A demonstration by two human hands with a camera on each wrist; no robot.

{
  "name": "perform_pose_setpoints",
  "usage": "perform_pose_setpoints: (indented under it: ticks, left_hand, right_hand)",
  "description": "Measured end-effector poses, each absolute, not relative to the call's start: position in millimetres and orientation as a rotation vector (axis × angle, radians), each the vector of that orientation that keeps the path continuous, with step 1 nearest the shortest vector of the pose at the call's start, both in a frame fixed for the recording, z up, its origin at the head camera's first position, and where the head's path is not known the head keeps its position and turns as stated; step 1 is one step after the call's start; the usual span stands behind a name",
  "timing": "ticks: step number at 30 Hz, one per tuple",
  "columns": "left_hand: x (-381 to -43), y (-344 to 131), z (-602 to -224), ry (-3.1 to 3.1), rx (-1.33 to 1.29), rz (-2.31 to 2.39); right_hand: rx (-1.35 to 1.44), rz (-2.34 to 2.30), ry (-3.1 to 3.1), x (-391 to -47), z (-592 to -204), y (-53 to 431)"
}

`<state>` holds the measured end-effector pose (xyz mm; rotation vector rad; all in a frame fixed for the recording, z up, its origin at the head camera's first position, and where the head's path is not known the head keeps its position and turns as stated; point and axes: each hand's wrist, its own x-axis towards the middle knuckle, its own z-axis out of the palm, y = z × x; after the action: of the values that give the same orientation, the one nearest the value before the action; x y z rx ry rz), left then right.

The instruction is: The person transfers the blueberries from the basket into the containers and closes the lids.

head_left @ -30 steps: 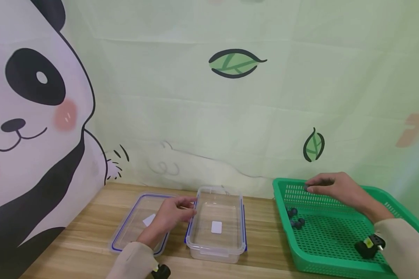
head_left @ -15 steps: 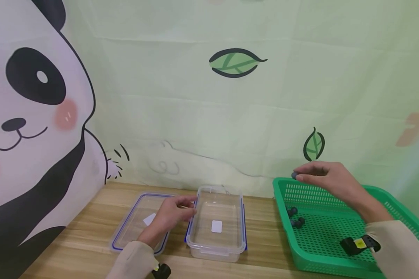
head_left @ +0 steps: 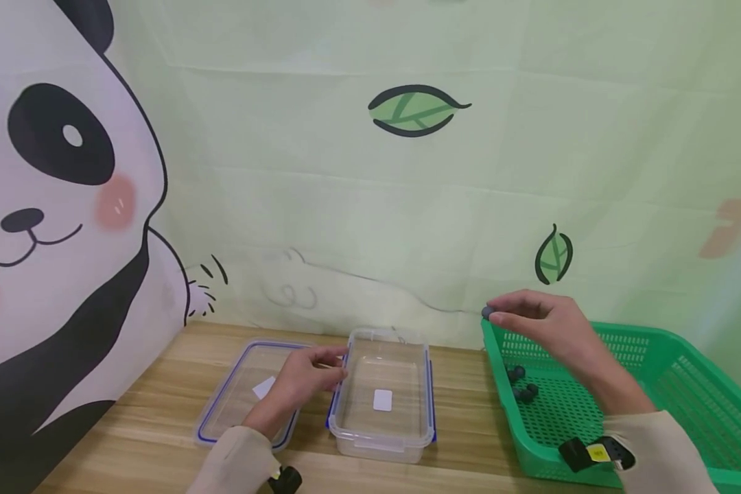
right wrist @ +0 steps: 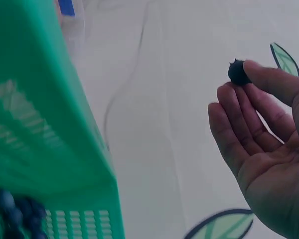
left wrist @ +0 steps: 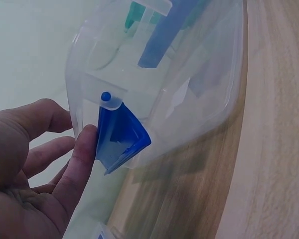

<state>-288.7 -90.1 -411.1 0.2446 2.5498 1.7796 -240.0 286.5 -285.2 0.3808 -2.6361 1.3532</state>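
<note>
In the head view my right hand (head_left: 540, 321) pinches a blueberry (head_left: 488, 312) between thumb and fingertips, above the left back corner of the green basket (head_left: 519, 439). The right wrist view shows the dark berry's (right wrist: 237, 73) small crown, with the other fingers loosely bent below it. My left hand (head_left: 309, 377) is at the left side of a clear plastic container (head_left: 379, 449), its relaxed fingertips against the wall. One digit rests along the blue latch (left wrist: 120, 137) in the left wrist view. Several more blueberries (head_left: 525, 392) lie along the basket's left side.
A clear lid with a blue seal (head_left: 231, 405) lies on the wooden table (head_left: 469, 425), left of the container and partly under the left forearm. White labels show on the container (head_left: 383, 400) and lid. A printed panda backdrop (head_left: 284, 171) stands behind.
My right hand has carried the blueberry left, from over the basket's inside to its left back corner, first rising slightly. The left hand and container stay in place.
</note>
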Motion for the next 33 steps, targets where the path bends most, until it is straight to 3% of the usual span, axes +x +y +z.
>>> perform_pose_setpoints:
  ticks: [33]
  left_hand:
    - [-287.4,-92.8,-410.1,2.553,0.227,1.776]
  right_hand:
    - [0.683,1.779,-2.479,-240.9,-361.1,149.6]
